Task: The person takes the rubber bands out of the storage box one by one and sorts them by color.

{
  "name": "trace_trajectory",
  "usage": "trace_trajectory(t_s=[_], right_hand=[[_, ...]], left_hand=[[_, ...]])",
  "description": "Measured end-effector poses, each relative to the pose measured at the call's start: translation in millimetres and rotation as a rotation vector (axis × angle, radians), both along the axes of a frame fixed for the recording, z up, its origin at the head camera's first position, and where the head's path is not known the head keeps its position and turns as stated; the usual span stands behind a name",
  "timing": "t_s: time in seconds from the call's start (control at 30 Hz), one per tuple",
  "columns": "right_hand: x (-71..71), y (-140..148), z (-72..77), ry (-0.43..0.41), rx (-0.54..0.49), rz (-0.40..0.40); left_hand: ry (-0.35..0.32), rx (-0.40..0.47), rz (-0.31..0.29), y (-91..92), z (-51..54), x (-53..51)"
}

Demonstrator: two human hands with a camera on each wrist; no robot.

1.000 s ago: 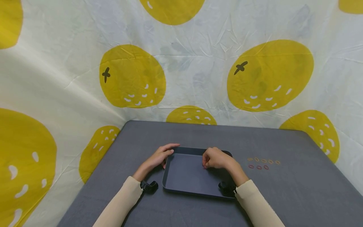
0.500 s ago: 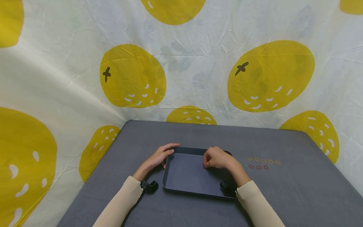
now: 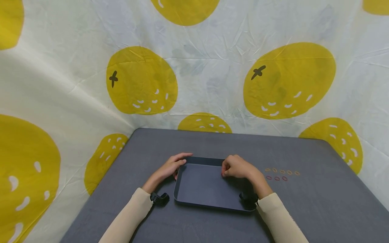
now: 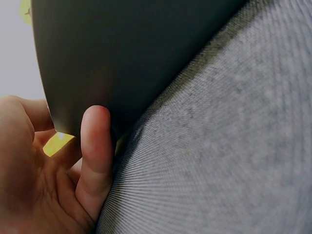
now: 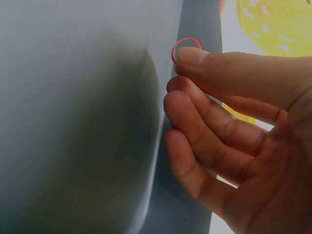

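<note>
A dark grey rectangular tray lies on the table in front of me. My left hand holds its far left corner, thumb at the rim and the other fingers along the outside; the left wrist view shows the little finger against the outer wall. Over the tray's far right part, my right hand pinches a thin red rubber band between thumb and forefinger. The band's loop stands out past the thumb tip, its lower part hidden by the fingers. Its other fingers are curled beside the tray wall.
Right of the tray, a row of several orange-yellow rubber bands lies on the grey table, with three red rubber bands in a row nearer me. A white curtain with yellow fruit prints hangs behind and at the sides.
My right hand has shifted slightly right and away from me over the tray, still pinching the red rubber band. The left hand and the tray have stayed in place.
</note>
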State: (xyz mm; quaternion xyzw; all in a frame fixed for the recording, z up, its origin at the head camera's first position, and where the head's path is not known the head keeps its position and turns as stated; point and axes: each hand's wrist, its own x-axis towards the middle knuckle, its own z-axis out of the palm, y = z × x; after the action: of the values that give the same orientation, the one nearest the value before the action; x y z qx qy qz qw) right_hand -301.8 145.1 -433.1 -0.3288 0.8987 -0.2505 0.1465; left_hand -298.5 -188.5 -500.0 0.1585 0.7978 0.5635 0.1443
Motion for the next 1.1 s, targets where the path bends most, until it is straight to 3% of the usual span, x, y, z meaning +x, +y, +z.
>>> trace_trajectory(t_s=[1.1], right_hand=[[3.0, -0.7, -1.7, -0.014, 0.001, -0.007]], left_hand=[[0.005, 0.004, 0.002, 2.0, 0.6, 3.1]])
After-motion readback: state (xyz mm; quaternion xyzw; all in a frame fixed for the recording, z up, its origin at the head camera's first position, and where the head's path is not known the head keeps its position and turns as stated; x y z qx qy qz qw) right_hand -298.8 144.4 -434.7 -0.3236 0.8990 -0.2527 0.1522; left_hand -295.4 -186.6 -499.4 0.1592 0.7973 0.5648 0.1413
